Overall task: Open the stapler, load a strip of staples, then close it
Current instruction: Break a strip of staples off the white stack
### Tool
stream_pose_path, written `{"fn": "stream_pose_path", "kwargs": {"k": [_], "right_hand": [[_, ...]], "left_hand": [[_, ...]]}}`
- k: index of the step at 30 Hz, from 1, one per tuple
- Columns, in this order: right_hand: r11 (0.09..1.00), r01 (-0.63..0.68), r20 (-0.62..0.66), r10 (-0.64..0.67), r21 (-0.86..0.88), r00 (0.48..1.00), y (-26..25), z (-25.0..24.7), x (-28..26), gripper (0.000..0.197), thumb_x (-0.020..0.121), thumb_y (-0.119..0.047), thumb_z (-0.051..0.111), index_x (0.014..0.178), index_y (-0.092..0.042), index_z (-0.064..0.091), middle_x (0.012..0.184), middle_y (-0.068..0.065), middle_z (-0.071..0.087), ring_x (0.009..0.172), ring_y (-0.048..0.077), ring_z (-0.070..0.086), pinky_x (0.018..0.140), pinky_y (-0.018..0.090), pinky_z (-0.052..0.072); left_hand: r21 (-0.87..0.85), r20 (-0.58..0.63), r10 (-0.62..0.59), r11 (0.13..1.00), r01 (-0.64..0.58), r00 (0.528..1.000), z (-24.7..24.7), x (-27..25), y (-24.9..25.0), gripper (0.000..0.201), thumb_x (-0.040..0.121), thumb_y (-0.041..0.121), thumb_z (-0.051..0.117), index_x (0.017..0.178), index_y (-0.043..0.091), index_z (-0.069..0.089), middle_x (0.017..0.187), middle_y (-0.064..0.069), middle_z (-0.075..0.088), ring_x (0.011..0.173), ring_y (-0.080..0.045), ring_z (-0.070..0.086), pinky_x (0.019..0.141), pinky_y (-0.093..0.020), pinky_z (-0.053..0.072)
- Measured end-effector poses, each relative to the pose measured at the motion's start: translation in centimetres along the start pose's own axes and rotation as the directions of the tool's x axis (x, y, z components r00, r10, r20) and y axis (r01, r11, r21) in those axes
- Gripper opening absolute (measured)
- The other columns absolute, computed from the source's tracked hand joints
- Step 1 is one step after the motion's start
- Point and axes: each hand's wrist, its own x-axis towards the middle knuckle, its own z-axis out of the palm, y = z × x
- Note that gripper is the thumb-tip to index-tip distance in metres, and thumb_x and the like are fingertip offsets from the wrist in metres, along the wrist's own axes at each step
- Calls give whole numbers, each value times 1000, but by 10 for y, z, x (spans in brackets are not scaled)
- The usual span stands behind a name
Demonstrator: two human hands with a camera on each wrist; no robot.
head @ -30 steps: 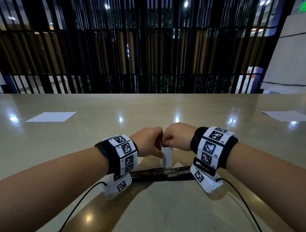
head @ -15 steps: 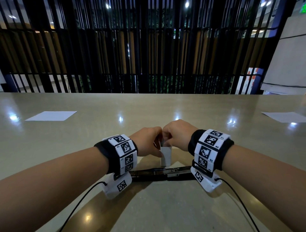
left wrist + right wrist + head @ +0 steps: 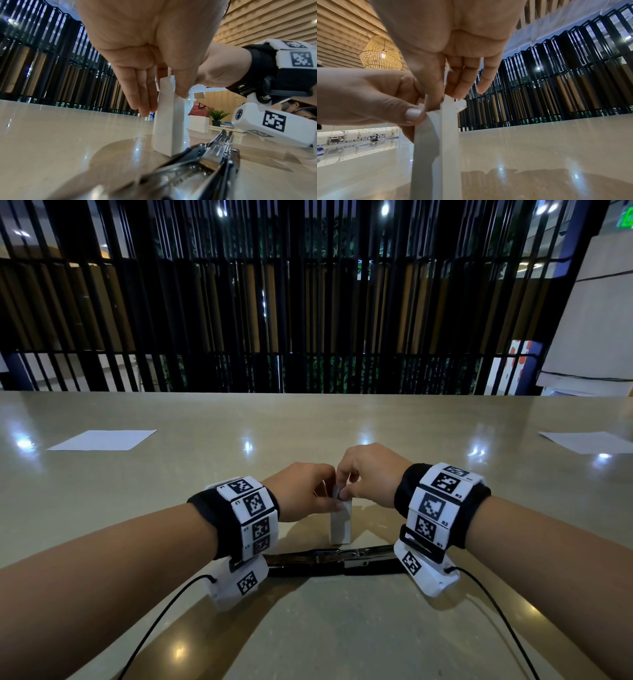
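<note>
A small white staple box (image 3: 340, 525) stands upright on the table. My left hand (image 3: 308, 494) grips its upper part, thumb on the near face (image 3: 412, 115) and fingers (image 3: 142, 97) on the far side. My right hand (image 3: 363, 474) pinches a short grey piece (image 3: 337, 493) that sticks up from the box's open top, seemingly the staple strip. The box's flaps (image 3: 459, 104) stand open. The black and chrome stapler (image 3: 335, 561) lies unfolded flat just in front of the box, between my wrists, with its metal channel (image 3: 205, 162) facing up. No hand touches it.
A white sheet of paper (image 3: 102, 440) lies at the far left of the glossy beige table (image 3: 308, 628) and another sheet (image 3: 582, 441) at the far right. A black slatted railing (image 3: 308, 320) runs behind the table's far edge. Wrist camera cables trail toward me.
My right hand's fingers have lifted a little at the box top, and the grey piece now shows between them. The box, left hand and stapler have stayed in place.
</note>
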Motion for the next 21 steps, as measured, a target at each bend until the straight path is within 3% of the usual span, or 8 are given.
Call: {"fn": "stream_pose_path", "kwargs": {"k": [9, 14, 21], "right_hand": [[1000, 17, -6, -17, -6, 1000, 1, 3, -2, 5, 82, -17, 70, 83, -13, 71, 90, -3, 58, 88, 18, 58, 84, 35, 52], [998, 35, -21, -36, -50, 999, 4, 6, -3, 6, 82, -17, 68, 85, -14, 72, 104, 1, 58, 96, 19, 56, 89, 35, 49], [996, 18, -53, -22, -82, 998, 3, 7, -4, 11, 84, -20, 65, 91, -16, 74, 100, 0, 68, 92, 18, 62, 85, 35, 53]], "left_hand": [[77, 3, 31, 997, -31, 1000, 0, 1, 3, 25, 86, 35, 65, 102, 15, 65, 84, 3, 63, 75, -15, 58, 68, -25, 46], [-16, 2, 23, 1000, -23, 1000, -1, -1, 5, 31, 85, 33, 66, 105, 19, 47, 84, 6, 61, 78, -14, 60, 73, -27, 50], [-67, -6, 22, 997, -23, 1000, 2, -4, 7, 29, 88, 29, 64, 99, 23, 38, 84, 4, 62, 77, -17, 59, 72, -28, 48]]}}
